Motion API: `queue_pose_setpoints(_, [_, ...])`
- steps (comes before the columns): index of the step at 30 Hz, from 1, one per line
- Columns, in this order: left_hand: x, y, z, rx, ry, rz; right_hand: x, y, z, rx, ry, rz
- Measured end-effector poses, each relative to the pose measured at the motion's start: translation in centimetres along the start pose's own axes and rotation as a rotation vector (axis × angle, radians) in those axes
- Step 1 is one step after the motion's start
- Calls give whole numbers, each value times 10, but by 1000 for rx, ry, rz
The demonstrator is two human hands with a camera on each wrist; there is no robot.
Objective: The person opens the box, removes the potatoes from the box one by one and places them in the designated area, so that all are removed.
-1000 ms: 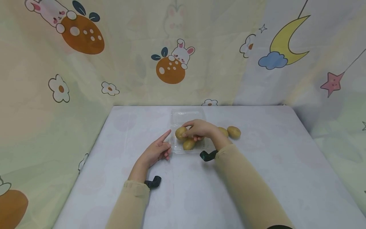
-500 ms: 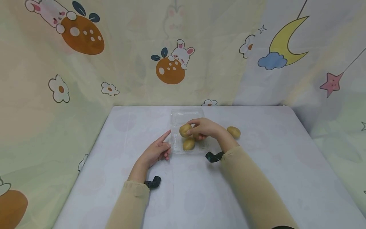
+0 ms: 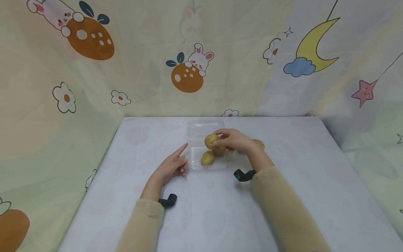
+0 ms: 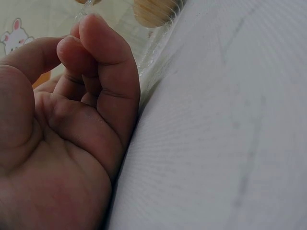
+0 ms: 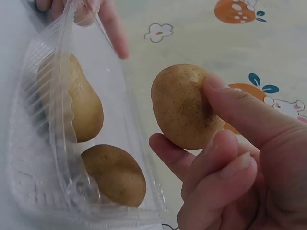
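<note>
My right hand (image 3: 237, 140) pinches a potato (image 3: 211, 141) between thumb and fingers, held above a clear plastic clamshell box (image 3: 194, 164). Inside the box lie two more potatoes, a front one (image 3: 207, 158) and one behind it (image 3: 218, 150); the right wrist view shows both, a long potato (image 5: 86, 105) and a rounder potato (image 5: 117, 175). Beside the box's left edge, my left hand (image 3: 171, 166) rests on the table with its index finger extended along the box and the other fingers loosely bent. It holds nothing.
The box's lid (image 3: 206, 128) lies folded back, away from me. Right of the box, another potato (image 3: 259, 144) sits on the white-covered table (image 3: 201, 217), partly hidden by my right wrist. A printed cloth (image 3: 141, 70) hangs behind the table.
My right hand has carried the held potato rightward and slightly back over the box, uncovering the potatoes inside. One table potato has become hidden behind the arm. My left hand stays put.
</note>
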State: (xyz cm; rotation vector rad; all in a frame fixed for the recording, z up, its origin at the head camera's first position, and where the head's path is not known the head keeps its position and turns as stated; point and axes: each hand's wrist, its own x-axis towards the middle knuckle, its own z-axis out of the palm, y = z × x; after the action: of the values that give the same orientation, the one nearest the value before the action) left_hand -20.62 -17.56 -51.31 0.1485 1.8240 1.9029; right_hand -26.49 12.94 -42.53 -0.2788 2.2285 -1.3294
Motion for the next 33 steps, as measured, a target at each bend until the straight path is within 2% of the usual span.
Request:
queue_pose_setpoints(5, [1,-1,-1,2,-1,0,-6,9,-8,6,20,-15])
queue_pose_setpoints(16, [1,-3,-2,0,0,4,-31,30,-25,-7,111,17])
queue_pose_setpoints(23, [0,-2,-2,-7,2,4,-47,54,-37,11,149,2])
queue_pose_setpoints(33, [1,-1,-1,-5,-3,-3,-71,86,-51,-19,191,17])
